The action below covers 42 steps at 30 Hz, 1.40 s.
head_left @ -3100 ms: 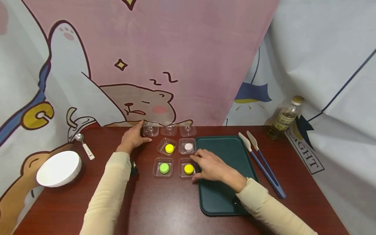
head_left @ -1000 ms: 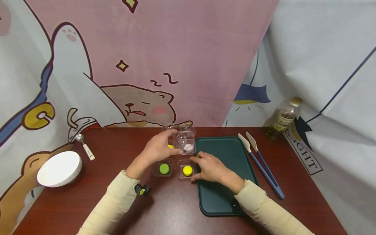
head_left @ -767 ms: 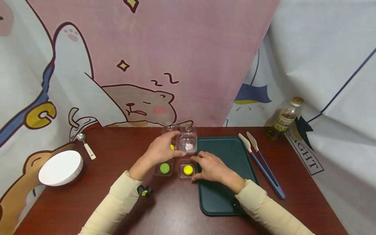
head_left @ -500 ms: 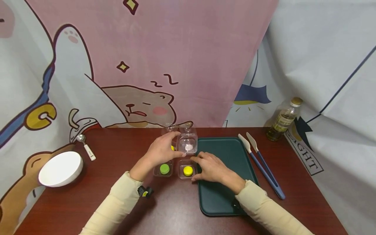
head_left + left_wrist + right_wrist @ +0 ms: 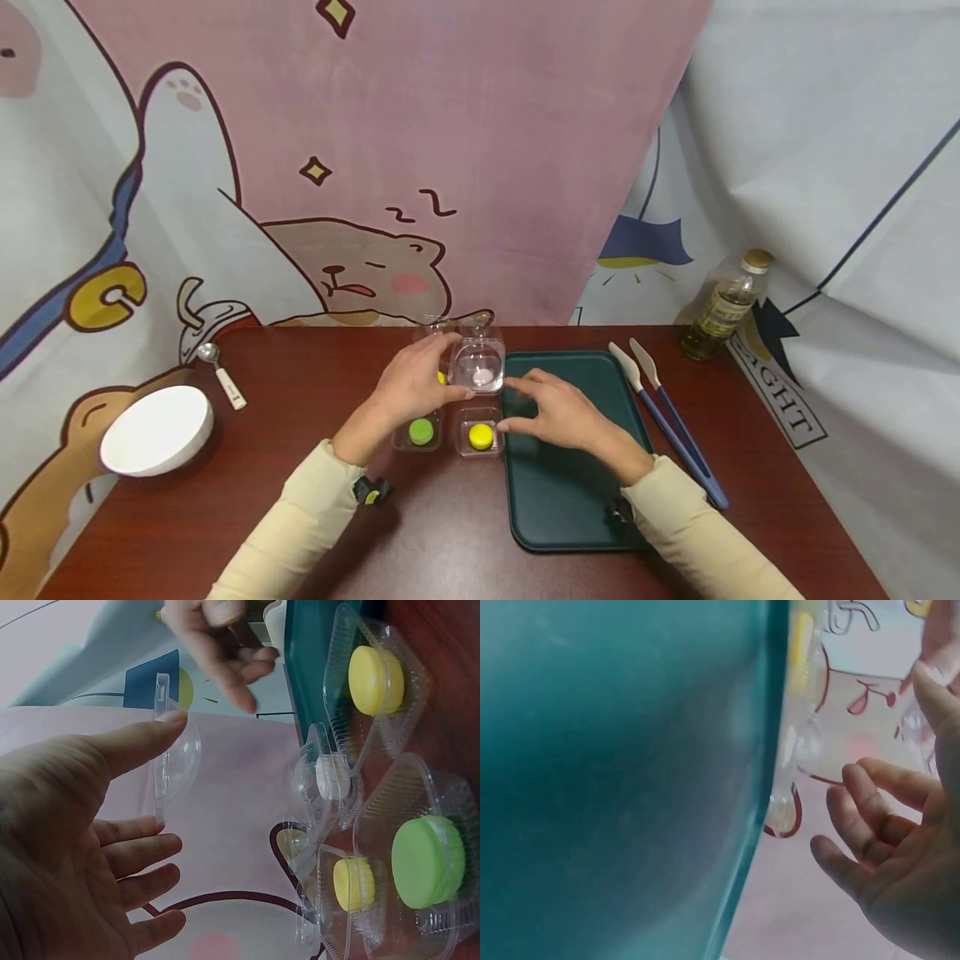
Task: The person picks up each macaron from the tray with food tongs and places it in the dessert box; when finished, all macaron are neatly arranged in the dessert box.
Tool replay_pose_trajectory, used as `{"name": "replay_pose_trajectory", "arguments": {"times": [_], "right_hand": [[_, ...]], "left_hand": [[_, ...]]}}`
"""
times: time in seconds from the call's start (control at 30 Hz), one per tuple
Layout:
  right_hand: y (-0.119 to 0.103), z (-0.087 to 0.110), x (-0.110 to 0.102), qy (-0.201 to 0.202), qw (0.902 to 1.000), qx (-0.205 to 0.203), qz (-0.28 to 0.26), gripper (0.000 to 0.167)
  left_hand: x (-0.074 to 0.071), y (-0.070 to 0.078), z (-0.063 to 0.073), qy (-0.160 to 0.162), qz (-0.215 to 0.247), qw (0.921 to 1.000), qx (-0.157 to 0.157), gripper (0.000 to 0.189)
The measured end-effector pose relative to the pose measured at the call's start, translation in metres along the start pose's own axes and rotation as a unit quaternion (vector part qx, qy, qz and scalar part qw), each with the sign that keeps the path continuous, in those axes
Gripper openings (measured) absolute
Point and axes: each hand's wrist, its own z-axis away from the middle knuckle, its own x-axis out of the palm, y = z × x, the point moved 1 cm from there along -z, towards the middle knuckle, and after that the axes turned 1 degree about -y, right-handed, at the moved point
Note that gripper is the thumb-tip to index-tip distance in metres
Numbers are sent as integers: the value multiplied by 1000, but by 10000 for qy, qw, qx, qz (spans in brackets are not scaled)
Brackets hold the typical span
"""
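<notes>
My left hand [image 5: 408,379] pinches a clear domed plastic lid [image 5: 180,761] between thumb and fingers, up off the table. Through the lid in the head view shows a pale pink macaron, seen directly as the pale macaron [image 5: 332,778] in the left wrist view. My right hand [image 5: 558,408] hovers over the tray's left edge, fingers loosely bent, fingertips beside the lid's right side and holding nothing. In front sit a yellow macaron [image 5: 481,436] and a green macaron [image 5: 421,431], each in a clear box. Another yellow macaron [image 5: 354,883] is mostly hidden behind my left hand in the head view.
Two more clear lids [image 5: 480,327] stand at the table's back edge. A dark green tray [image 5: 573,525] lies right of the boxes, then blue-handled tongs [image 5: 682,433] and an oil bottle [image 5: 726,308]. At the left are a white bowl [image 5: 156,432] and a scoop [image 5: 222,375].
My left hand has taken the leftmost lid from the back row and carried it right and forward. My right hand has just lifted off the front right box's edge towards the lid.
</notes>
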Motion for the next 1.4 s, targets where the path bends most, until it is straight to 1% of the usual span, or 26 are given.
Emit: {"name": "replay_pose_trajectory", "arguments": {"times": [0.07,0.17,0.33,0.47,0.57,0.67,0.83,0.93,1.03,1.13,1.27,1.4], "right_hand": [[2,-1,-5,134,9993,-14,-349,65],[2,-3,-11,364,9971,-30,-673,56],[-1,-8,-15,697,9925,32,-1002,53],[-3,-11,-14,775,9892,53,-1246,49],[-5,-13,-13,807,9857,171,-1468,42],[-6,-14,-13,886,9782,375,-1843,36],[-7,-15,-13,1023,9587,743,-2547,29],[-8,-17,-12,1190,9532,898,-2631,27],[-11,-18,-14,1384,9532,1020,-2487,24],[-13,-18,-16,1535,9546,1095,-2305,22],[-12,-17,-19,1702,9563,1101,-2106,16],[-11,-16,-20,1926,9607,983,-1743,12]], "left_hand": [[0,0,0,68,-62,9999,54,87],[0,1,1,233,-143,9994,193,86],[4,5,2,585,-329,9965,495,85],[9,7,3,740,-436,9944,608,86],[13,9,5,812,-446,9938,617,86],[16,10,6,922,-398,9928,651,86],[18,15,9,1162,-438,9894,753,87],[19,17,11,1295,-454,9871,826,89],[21,18,12,1264,-376,9875,868,92],[22,17,12,1086,-216,9903,842,96],[21,16,14,832,202,9930,815,95],[17,14,16,551,790,9917,857,89]]}}
